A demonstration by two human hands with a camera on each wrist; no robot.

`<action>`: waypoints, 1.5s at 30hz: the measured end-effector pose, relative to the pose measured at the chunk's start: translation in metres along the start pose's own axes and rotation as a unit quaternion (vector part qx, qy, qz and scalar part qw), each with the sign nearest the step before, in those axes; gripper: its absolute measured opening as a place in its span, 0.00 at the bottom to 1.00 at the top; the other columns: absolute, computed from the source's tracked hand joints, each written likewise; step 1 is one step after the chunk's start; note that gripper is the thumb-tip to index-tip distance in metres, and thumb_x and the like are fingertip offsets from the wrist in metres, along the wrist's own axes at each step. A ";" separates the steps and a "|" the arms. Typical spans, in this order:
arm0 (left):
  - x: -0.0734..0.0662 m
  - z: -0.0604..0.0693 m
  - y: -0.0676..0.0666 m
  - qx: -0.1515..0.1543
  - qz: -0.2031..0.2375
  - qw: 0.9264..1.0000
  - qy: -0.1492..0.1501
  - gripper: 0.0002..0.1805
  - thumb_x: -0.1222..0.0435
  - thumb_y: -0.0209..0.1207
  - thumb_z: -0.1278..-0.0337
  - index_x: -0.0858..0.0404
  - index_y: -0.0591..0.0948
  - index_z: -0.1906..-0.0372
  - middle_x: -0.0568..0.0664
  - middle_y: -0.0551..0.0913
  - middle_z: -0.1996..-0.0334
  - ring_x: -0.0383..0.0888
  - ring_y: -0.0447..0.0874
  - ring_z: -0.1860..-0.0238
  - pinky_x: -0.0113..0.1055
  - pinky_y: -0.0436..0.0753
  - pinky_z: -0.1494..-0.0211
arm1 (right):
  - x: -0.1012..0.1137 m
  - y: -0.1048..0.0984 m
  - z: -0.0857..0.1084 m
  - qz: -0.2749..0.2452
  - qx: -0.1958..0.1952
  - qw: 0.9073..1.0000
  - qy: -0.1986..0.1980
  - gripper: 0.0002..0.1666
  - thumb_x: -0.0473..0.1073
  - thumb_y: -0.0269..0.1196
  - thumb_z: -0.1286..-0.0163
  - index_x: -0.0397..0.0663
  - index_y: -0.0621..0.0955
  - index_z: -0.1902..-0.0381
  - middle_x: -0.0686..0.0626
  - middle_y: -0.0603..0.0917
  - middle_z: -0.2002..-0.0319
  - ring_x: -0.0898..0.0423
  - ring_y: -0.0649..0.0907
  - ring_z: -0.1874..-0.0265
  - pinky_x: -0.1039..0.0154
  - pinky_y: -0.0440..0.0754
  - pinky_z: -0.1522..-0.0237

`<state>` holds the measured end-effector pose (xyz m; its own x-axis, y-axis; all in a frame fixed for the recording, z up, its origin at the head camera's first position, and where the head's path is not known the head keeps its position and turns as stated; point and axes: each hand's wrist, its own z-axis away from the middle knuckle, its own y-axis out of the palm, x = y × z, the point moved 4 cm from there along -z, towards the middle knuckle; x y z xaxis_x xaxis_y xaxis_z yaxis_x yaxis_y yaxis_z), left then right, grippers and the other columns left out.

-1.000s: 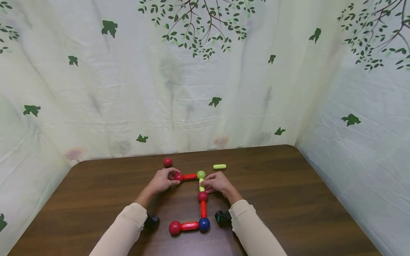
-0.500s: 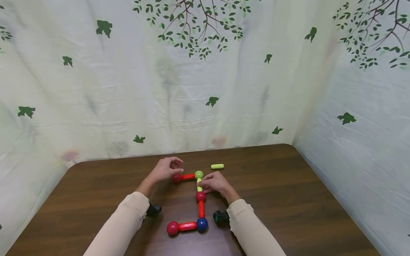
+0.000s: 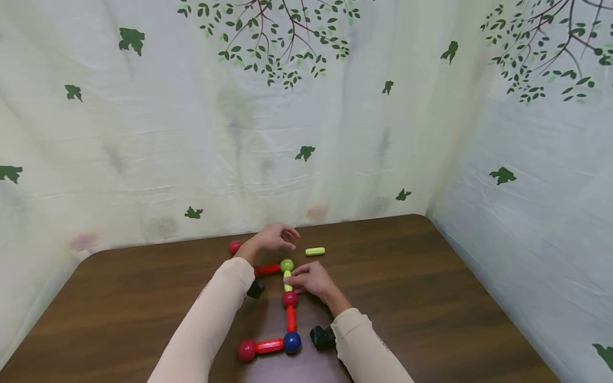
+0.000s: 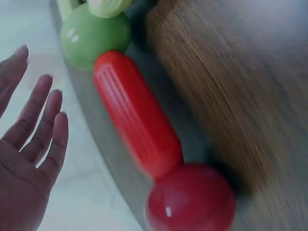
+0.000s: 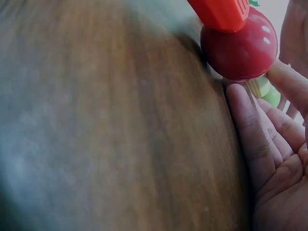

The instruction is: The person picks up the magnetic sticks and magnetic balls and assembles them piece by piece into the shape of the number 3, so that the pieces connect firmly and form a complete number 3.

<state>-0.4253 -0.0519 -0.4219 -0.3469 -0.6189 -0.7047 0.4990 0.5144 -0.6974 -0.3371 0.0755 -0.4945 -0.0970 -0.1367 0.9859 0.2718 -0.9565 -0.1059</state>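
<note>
A chain of coloured rods and balls lies on the table. My right hand [image 3: 312,279] pinches its yellow-green rod [image 3: 288,282], between a green ball [image 3: 287,265] and a red ball [image 3: 289,299]. My left hand [image 3: 274,238] is raised beyond the upper red rod [image 3: 270,269], fingers extended and holding nothing. In the left wrist view that hand [image 4: 31,139] is apart from the red rod [image 4: 137,113] and its red end ball [image 4: 190,199]. The left wrist mostly covers this ball in the head view. A loose yellow-green rod [image 3: 315,251] lies right of the left fingertips.
Nearer me, the chain runs through a red rod [image 3: 291,318], a blue ball [image 3: 292,342] and another red rod [image 3: 270,346] to a red ball [image 3: 246,350]. A loose red ball [image 3: 234,247] sits near the table's [image 3: 412,287] back edge. A leaf-patterned curtain [image 3: 215,133] hangs behind.
My left hand has let go of the upper red end ball, lifted, and moved right past the red rod. My right hand keeps its pinch. The head view has shifted slightly right.
</note>
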 end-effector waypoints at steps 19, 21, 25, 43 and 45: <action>0.002 -0.040 0.027 0.050 -0.046 0.998 -0.010 0.10 0.68 0.67 0.43 0.61 0.85 0.56 0.52 0.84 0.58 0.48 0.80 0.53 0.44 0.76 0.44 | -0.001 0.000 -0.002 0.007 0.002 1.000 0.003 0.10 0.35 0.70 0.38 0.30 0.85 0.65 0.46 0.86 0.73 0.58 0.84 0.78 0.59 0.85 0.69; 0.003 -0.043 0.029 0.050 -0.066 0.997 -0.004 0.08 0.67 0.67 0.43 0.61 0.86 0.58 0.51 0.85 0.59 0.47 0.80 0.54 0.43 0.77 0.46 | -0.002 0.001 -0.002 0.007 0.003 1.000 0.005 0.10 0.35 0.70 0.38 0.30 0.85 0.65 0.46 0.86 0.73 0.58 0.84 0.78 0.59 0.85 0.69; 0.005 -0.048 0.031 0.047 -0.086 0.995 -0.004 0.05 0.68 0.67 0.43 0.62 0.87 0.61 0.48 0.85 0.63 0.44 0.79 0.58 0.39 0.78 0.50 | 0.000 0.000 -0.002 0.011 -0.002 1.000 0.007 0.09 0.35 0.70 0.38 0.31 0.85 0.66 0.46 0.86 0.74 0.58 0.83 0.78 0.59 0.85 0.69; 0.010 -0.042 0.014 0.029 -0.152 0.988 0.001 0.04 0.70 0.66 0.44 0.64 0.87 0.63 0.47 0.84 0.67 0.43 0.78 0.62 0.38 0.78 0.53 | 0.002 -0.002 -0.002 0.009 -0.008 1.000 0.009 0.10 0.35 0.71 0.39 0.31 0.85 0.65 0.46 0.86 0.74 0.57 0.85 0.78 0.59 0.85 0.69; 0.011 -0.039 0.010 0.031 -0.150 0.988 -0.007 0.07 0.70 0.65 0.42 0.64 0.87 0.59 0.48 0.84 0.64 0.44 0.78 0.60 0.39 0.77 0.50 | 0.001 -0.002 -0.002 0.009 -0.008 1.000 0.010 0.10 0.35 0.71 0.39 0.31 0.85 0.65 0.46 0.86 0.73 0.57 0.85 0.77 0.59 0.85 0.69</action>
<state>-0.4551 -0.0304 -0.4412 -0.4759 -0.7461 -0.4657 0.4234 0.2698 -0.8648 -0.3402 0.0769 -0.4934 -0.1111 -0.1593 0.9810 0.2584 -0.9577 -0.1262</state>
